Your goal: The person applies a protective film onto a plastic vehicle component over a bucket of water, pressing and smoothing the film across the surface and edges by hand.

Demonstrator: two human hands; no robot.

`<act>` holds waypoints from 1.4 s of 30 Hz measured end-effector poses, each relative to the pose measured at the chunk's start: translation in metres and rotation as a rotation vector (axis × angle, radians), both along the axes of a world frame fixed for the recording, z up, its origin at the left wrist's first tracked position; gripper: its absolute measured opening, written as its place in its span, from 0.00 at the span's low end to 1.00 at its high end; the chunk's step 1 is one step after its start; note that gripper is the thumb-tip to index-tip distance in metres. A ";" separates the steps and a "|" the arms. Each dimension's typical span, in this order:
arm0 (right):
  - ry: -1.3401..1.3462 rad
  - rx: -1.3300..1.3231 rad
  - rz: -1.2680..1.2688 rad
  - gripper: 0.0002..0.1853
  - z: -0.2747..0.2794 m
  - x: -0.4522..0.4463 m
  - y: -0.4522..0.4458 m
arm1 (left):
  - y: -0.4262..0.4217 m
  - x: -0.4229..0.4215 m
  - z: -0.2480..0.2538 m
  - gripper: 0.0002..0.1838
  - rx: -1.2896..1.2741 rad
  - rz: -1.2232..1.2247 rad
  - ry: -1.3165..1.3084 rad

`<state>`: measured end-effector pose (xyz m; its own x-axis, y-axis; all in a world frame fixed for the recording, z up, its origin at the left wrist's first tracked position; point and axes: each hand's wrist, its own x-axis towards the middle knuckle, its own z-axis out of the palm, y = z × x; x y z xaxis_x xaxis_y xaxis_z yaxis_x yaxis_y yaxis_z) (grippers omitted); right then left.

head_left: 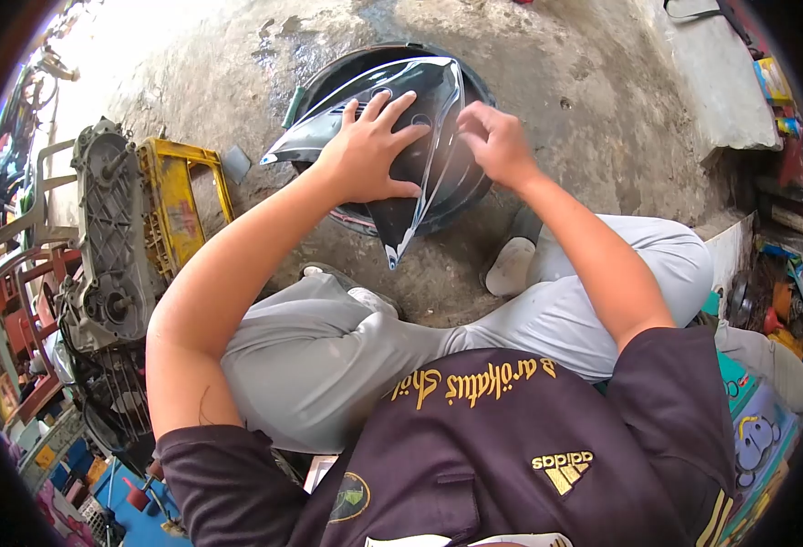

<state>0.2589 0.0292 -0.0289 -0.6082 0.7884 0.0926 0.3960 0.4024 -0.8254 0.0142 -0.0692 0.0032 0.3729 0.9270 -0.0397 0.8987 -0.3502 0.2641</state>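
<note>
Left fingers (392, 110) splay over a glossy panel (436, 80), right fingers (479, 117) curl, grip unclear; shirt (511, 415) reads "adidas"

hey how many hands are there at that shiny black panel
2. The left hand is spread on the glossy black panel; the right hand, fingers curled, is by the panel's right edge.
</note>
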 end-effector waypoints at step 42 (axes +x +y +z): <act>0.039 -0.147 -0.165 0.11 -0.008 -0.007 0.013 | 0.005 0.003 0.000 0.51 -0.016 -0.012 0.092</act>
